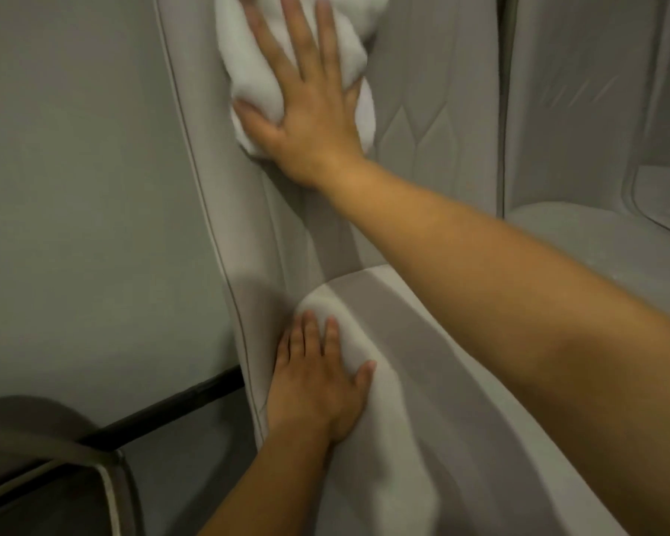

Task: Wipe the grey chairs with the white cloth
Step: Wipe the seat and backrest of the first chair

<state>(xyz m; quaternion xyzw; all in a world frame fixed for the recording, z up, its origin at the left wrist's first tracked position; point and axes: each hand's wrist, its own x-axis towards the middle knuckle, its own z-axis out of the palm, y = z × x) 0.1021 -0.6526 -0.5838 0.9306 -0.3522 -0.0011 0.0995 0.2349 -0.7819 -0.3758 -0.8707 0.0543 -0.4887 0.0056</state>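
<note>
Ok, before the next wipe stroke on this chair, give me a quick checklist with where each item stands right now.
1. White cloth under the right hand: ok, flat fingers press it onto the padded grey chair back.
2. Cloth bunched rather than spread flat: not ok, it looks wadded.
3. Left hand bracing: ok, it rests on the chair's seat edge.
4. Room to stroke downward: ok, bare backrest shows below the right hand.
5. Neighbouring grey chair on the right already wiped: cannot tell.
6. Dirt left on this backrest: cannot tell, the picture is blurred.
</note>
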